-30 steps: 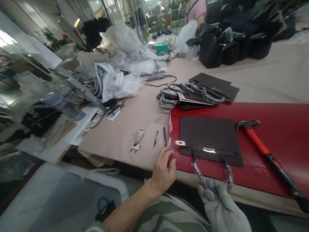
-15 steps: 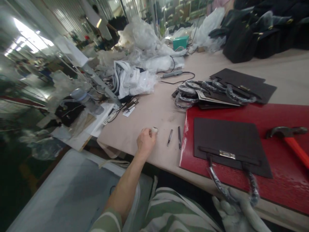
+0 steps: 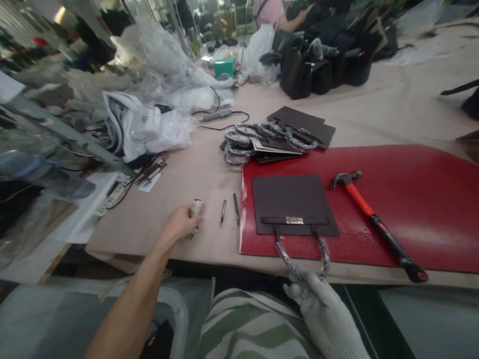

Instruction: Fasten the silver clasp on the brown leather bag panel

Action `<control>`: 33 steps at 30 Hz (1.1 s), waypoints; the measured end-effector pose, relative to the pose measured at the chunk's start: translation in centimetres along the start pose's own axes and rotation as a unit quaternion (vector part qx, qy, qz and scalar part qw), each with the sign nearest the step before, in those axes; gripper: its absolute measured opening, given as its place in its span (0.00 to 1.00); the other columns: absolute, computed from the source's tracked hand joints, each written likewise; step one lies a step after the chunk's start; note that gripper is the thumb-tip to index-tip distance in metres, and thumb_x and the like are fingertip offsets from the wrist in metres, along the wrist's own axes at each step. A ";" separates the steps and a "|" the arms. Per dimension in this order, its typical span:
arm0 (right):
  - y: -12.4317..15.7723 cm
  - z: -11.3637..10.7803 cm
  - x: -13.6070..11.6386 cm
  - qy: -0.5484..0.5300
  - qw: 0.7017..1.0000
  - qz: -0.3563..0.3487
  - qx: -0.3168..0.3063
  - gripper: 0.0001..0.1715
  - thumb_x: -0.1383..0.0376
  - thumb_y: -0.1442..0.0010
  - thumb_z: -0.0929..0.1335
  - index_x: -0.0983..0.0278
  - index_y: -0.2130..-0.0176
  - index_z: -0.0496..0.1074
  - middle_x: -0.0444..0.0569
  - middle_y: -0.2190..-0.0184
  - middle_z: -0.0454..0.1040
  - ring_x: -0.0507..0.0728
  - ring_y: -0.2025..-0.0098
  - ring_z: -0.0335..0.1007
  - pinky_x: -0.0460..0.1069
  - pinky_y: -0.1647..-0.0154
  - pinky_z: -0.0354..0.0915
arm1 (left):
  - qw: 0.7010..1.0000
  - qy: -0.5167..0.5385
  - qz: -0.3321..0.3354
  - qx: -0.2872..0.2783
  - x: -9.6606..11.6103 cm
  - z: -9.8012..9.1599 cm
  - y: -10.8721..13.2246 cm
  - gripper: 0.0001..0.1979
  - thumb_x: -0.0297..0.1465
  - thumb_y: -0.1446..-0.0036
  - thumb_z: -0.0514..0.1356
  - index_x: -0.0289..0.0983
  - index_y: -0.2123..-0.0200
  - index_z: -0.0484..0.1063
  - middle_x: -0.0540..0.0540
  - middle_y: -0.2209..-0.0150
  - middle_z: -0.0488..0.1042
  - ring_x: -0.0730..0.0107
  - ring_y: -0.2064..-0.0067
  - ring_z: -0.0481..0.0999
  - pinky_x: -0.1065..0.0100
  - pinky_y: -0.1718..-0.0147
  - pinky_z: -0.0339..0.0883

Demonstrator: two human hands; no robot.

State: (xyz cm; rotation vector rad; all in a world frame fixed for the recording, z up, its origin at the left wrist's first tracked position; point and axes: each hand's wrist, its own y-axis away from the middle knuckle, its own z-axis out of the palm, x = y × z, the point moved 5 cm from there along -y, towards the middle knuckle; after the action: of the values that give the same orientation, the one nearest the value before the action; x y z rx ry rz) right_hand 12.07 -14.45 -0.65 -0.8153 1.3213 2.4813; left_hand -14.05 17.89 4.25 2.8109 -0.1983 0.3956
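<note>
My bare left hand point(image 3: 178, 223) is closed round a small tool with a pale handle point(image 3: 196, 206) on the beige table. My right hand point(image 3: 318, 303), in a white glove, grips the wrapped handle loop point(image 3: 301, 259) of a dark brown bag panel point(image 3: 290, 200). That panel lies on a red mat point(image 3: 404, 199) and carries a metal clasp point(image 3: 294, 220). Two thin metal punches point(image 3: 229, 211) lie between my left hand and the mat.
A hammer with an orange handle point(image 3: 372, 220) lies on the mat to the right. A stack of brown panels with wrapped handles point(image 3: 275, 137) sits behind. Plastic bags and cables point(image 3: 157, 124) crowd the left, black bags point(image 3: 322, 65) the back. A person in pink point(image 3: 267, 11) stands far off.
My left hand moved from the mat's corner leftward and closed on the pale-handled tool. The small metal pieces on the panel have gone and a clasp now sits on its band. The view shifted.
</note>
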 end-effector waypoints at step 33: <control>-1.1 1.9 4.2 0.130 0.971 0.133 -0.147 0.30 0.43 0.48 0.79 0.66 0.63 0.78 0.51 0.73 0.78 0.53 0.80 0.69 0.44 0.82 0.61 | 0.711 0.672 0.155 -0.132 13.1 9.6 7.9 0.29 0.50 0.46 0.73 0.34 0.55 0.70 0.36 0.54 0.82 0.52 0.54 0.85 0.54 0.52 0.79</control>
State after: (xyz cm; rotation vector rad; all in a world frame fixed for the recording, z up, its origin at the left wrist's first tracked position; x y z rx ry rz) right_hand 8.39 -12.52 -2.96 -1.1292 1.2245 2.9141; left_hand -0.57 6.25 1.38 1.5514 -0.3243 2.0830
